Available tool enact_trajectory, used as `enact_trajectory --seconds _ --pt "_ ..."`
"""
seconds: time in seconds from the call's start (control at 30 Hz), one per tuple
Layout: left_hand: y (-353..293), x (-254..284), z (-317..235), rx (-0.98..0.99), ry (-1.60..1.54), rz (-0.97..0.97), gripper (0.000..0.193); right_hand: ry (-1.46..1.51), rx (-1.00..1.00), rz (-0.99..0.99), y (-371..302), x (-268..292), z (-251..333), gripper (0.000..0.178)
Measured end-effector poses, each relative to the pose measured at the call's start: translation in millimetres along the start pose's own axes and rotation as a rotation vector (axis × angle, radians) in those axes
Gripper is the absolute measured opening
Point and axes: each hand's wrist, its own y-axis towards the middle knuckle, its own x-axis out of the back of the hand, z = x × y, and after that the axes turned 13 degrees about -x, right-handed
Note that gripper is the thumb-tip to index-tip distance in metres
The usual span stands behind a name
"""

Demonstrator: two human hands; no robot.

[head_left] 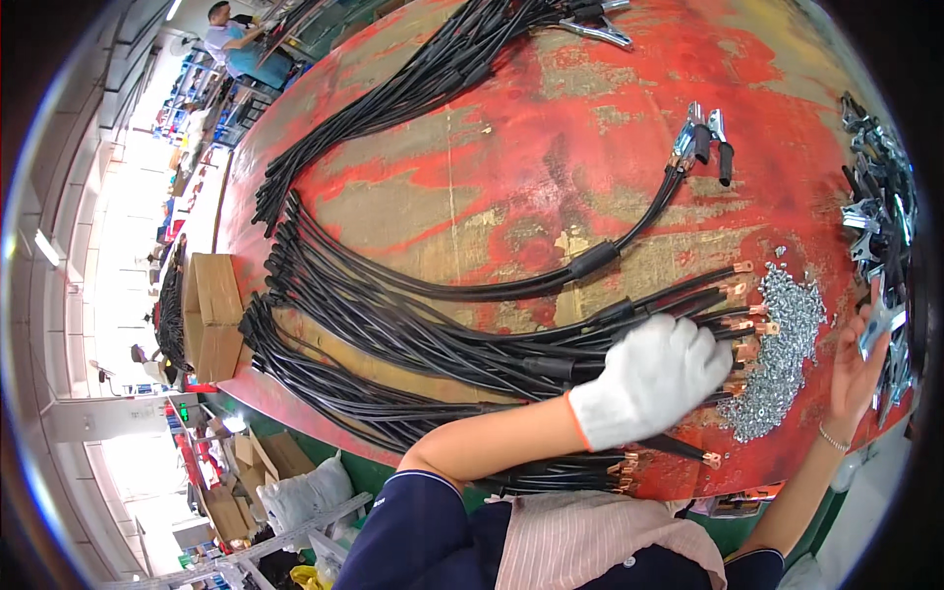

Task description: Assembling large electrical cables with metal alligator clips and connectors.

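My left hand (657, 382), in a white knit glove, is curled over the ends of a bundle of black cables (433, 339). The undersides of its fingers are hidden; cable ends with copper lugs (744, 352) stick out beside them. My bare right hand (855, 369), at the table's right edge, has its fingers closed on a silver metal clamp (882, 332). That clamp is next to a heap of similar clamps (870, 216) with black handles. Between my hands lies a pile of small shiny metal pieces (777, 359), too small to tell exactly.
On the worn red table (531, 157) lies one cable with clamps (693, 147) fitted at its end. Another black cable bundle (393, 108) stretches across the far side. A cardboard box (214, 317) stands by the left edge. A person (241, 44) sits at the far left.
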Motion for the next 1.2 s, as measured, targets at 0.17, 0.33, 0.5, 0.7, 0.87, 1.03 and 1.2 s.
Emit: enact_trajectory --seconds 0.17,0.33,0.5,0.7,0.87,1.03,1.2 --pt "-29.2 7.9 -29.4 -0.1 -0.057 -0.017 0.025 0.078 -0.077 0.238 -41.0 9.9 -10.4 0.051" --pt "-46.2 36.1 4.8 -0.013 -0.132 0.057 0.02 -0.012 -0.026 0.138 -65.5 -13.8 -28.1 0.052" --pt "-100.7 79.4 78.9 0.471 0.322 0.005 0.012 -0.112 0.035 0.187 -80.0 -22.4 -39.5 0.057" --pt "-70.8 63.6 3.8 0.084 -0.113 0.283 0.026 -0.074 -0.027 0.126 -82.4 -39.7 -55.5 0.067" --pt "-18.0 -2.6 -32.3 -0.072 0.216 0.091 0.036 -0.014 -0.061 0.229 -89.6 -44.3 -55.2 0.059" --pt "3.4 -20.5 -25.0 0.077 0.277 0.212 0.033 -0.15 0.041 0.144 -98.7 -50.2 -59.9 0.064" --pt "7.2 -14.6 -13.4 0.099 0.191 0.241 0.015 -0.188 0.046 0.128 -103.8 -45.2 -70.6 0.061"
